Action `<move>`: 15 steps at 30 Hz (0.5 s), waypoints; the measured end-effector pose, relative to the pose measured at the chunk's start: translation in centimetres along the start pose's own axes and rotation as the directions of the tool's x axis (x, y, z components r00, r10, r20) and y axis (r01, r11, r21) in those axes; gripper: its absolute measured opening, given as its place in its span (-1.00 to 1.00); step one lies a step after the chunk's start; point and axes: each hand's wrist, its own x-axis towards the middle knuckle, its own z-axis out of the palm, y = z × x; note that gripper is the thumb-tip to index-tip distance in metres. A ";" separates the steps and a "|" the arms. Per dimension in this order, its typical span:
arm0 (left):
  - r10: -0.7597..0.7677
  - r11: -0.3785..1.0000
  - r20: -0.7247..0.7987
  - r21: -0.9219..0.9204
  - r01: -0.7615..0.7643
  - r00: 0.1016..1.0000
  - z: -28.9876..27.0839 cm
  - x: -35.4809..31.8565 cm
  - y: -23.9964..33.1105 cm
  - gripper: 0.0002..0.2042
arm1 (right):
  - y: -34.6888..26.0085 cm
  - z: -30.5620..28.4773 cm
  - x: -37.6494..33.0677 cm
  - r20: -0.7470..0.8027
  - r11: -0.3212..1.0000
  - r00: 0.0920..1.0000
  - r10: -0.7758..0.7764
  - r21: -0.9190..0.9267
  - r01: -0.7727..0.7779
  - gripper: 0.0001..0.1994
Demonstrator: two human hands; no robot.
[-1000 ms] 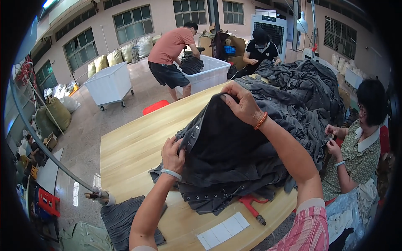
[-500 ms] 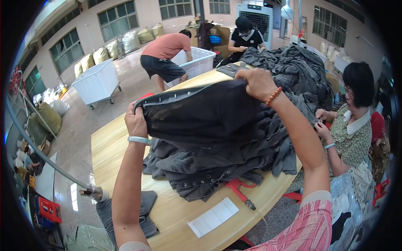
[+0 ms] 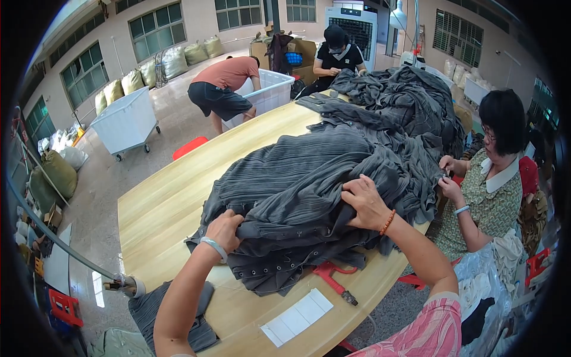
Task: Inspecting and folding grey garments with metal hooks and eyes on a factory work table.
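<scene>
A dark grey ribbed garment (image 3: 297, 163) is spread over other grey garments on the wooden table (image 3: 172, 208). My left hand (image 3: 225, 231) grips its near left edge, fingers closed on the cloth. Farther right, my right hand (image 3: 366, 205) pinches a fold of the same garment. Metal snaps or eyelets dot the lower cloth edges between my hands. In front of the pile lies a red air blow gun (image 3: 333, 279). A white sheet with ruled sections (image 3: 297, 316) lies nearer to me, and another folded grey garment (image 3: 178, 315) rests beside my left forearm.
A large heap of grey garments (image 3: 410, 101) covers the table's far right. One person (image 3: 496, 178) handles cloth at the right; another (image 3: 339, 59) sits at the far end. Someone bends over a white bin (image 3: 276, 89). A wheeled white cart (image 3: 125, 119) stands left; a red stool (image 3: 189, 146) touches the far edge.
Both hands have come down with the raised garment, which now lies over the pile with its ribbed side showing. The red stool at the far edge has come into view.
</scene>
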 end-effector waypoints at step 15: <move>-0.116 0.093 -0.662 -0.749 -0.656 0.740 -9.6 -3.7 11.3 -0.72 | 1.1 -4.9 2.9 -0.597 0.897 0.709 0.376 0.427 -0.116 -0.64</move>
